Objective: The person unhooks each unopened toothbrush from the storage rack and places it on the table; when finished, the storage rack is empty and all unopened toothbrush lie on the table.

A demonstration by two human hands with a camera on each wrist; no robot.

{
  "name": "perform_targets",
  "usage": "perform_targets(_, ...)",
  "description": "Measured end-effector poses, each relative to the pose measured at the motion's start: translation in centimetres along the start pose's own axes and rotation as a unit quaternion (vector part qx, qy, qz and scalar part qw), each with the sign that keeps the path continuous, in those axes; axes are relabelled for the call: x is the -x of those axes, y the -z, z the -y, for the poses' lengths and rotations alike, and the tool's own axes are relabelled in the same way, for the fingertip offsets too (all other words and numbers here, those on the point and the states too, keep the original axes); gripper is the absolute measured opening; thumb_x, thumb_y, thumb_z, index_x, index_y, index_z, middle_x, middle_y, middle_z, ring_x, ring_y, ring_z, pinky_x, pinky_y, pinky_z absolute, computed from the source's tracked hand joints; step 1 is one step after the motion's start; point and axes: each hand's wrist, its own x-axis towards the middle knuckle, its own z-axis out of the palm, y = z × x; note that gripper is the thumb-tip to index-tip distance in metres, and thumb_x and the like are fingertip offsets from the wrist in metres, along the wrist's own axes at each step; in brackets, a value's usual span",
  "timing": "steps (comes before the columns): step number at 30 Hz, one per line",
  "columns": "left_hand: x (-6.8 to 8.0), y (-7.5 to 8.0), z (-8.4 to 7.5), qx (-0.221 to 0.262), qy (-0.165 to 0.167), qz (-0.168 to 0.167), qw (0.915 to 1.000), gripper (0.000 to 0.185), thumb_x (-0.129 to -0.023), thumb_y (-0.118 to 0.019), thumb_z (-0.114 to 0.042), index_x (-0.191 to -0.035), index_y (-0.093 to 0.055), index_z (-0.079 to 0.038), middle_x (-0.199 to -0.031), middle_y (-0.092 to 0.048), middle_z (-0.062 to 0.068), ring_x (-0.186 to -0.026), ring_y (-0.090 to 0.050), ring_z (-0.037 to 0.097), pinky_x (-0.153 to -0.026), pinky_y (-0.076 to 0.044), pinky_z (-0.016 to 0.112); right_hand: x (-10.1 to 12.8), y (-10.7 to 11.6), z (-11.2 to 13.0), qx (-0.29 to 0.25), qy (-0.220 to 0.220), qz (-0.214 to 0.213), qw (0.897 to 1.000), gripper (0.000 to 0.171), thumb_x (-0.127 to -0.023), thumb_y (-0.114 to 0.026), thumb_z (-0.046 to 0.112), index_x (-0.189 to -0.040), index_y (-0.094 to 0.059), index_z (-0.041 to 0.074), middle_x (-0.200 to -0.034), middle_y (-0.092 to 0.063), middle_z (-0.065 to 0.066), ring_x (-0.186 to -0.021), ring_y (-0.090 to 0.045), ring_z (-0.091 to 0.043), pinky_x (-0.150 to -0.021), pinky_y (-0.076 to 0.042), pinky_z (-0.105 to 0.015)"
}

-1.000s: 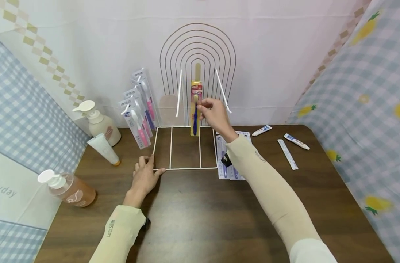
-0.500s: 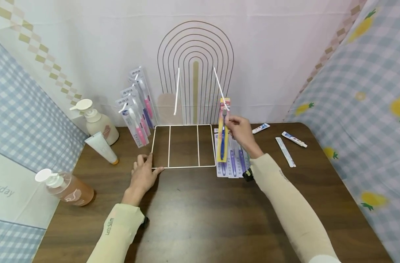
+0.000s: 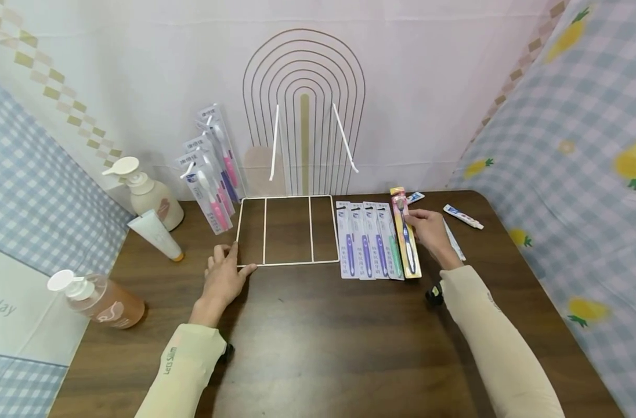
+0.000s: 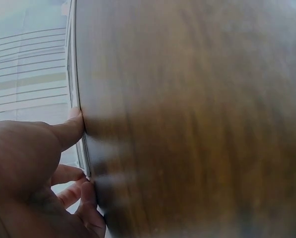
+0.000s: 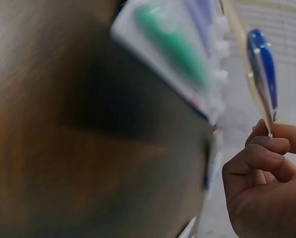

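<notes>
My right hand (image 3: 427, 231) pinches the long edge of a packaged toothbrush (image 3: 409, 255) with a blue handle on a yellow and pink card. In the right wrist view this package (image 5: 263, 74) shows edge-on, raised over the wooden table. Just left of it lie several toothbrush packs (image 3: 366, 247) side by side, mostly purple-handled, one green-handled. My left hand (image 3: 224, 278) rests at the front left corner of a white wire rack's base (image 3: 286, 264). Its thumb and forefinger lie along the rods. Packaged toothbrushes (image 3: 210, 194) hang from the rack's left hooks; two further white arms (image 3: 344, 136) carry nothing.
Two pump bottles (image 3: 156, 203) (image 3: 114, 302) and a white tube (image 3: 156, 235) stand on the left. Beyond my right hand lie small toothpaste tubes (image 3: 462, 216) and a thin white packet (image 3: 455, 241). A patterned curtain (image 3: 427, 87) closes off the back.
My right hand has carried the yellow-carded toothbrush from between the two white arms rightward and down beside the laid-out packs. My left hand has stayed at the rack's corner.
</notes>
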Motion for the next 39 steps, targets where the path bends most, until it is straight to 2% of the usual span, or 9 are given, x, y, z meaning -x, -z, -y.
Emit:
perform_targets(5,0.1,0.0,-0.1,0.004,0.006,-0.001,1.0000,0.086,-0.114,-0.071,-0.037,-0.176,-0.032,0.009,-0.166,-0.033,0.034,-0.140,-0.041,0.063,-0.115,-0.039,0.078,0.3,0.8,-1.7,0.046,-0.028,0.001,0.999,0.050,-0.119,-0.060,0.026,-0.157,-0.064,-0.005,-0.085,-0.063,0.012,-0.065,-0.051,-0.003,-0.064,-0.052,-0.024)
perform_targets(9,0.3,0.3,-0.8,-0.007,0.013,0.006,0.9999,0.085,-0.115,-0.070,-0.036,-0.176,-0.031,0.009,-0.167,-0.032,0.034,-0.142,-0.041,0.062,-0.116,-0.039,0.077,0.5,0.9,-2.6,0.061,-0.047,0.012,0.997,0.049,-0.120,-0.059,0.027,-0.158,-0.065,-0.004,-0.088,-0.063,0.011,-0.068,-0.052,-0.005,-0.066,-0.051,-0.026)
perform_targets(16,0.6,0.6,-1.3,-0.020,0.026,0.020,0.9992,0.084,-0.117,-0.066,-0.037,-0.177,-0.028,0.007,-0.169,-0.029,0.031,-0.144,-0.041,0.059,-0.117,-0.040,0.076,0.6,0.4,-3.3,0.071,-0.046,0.022,0.996,0.046,-0.118,-0.061,0.023,-0.152,-0.068,-0.008,-0.083,-0.064,0.012,-0.066,-0.053,-0.004,-0.062,-0.047,-0.024)
perform_targets(21,0.5,0.5,-1.1,-0.014,0.022,0.016,0.9995,0.085,-0.116,-0.068,-0.037,-0.177,-0.029,0.007,-0.169,-0.030,0.031,-0.144,-0.042,0.060,-0.117,-0.039,0.076,0.7,0.1,-3.5,0.087,-0.039,-0.002,0.995,0.042,-0.117,-0.066,0.022,-0.144,-0.073,-0.008,-0.084,-0.067,0.009,-0.065,-0.056,-0.004,-0.060,-0.047,-0.024)
perform_targets(29,-0.1,-0.3,-0.1,0.008,0.003,0.000,1.0000,0.085,-0.115,-0.070,-0.035,-0.176,-0.031,0.009,-0.168,-0.032,0.035,-0.141,-0.041,0.063,-0.115,-0.038,0.079,0.9,-0.4,-4.2,0.115,-0.029,-0.047,0.992,0.036,-0.113,-0.072,0.023,-0.134,-0.080,-0.006,-0.086,-0.072,0.003,-0.065,-0.060,-0.006,-0.061,-0.049,-0.023)
perform_targets(39,0.0,-0.1,0.1,0.003,0.000,0.002,1.0000,0.085,-0.115,-0.070,-0.037,-0.176,-0.032,0.008,-0.167,-0.032,0.034,-0.138,-0.042,0.061,-0.112,-0.040,0.076,1.0,-0.7,-4.3,0.120,-0.023,-0.061,0.991,0.032,-0.111,-0.075,0.020,-0.130,-0.080,-0.005,-0.081,-0.073,0.005,-0.065,-0.062,-0.007,-0.062,-0.050,-0.023)
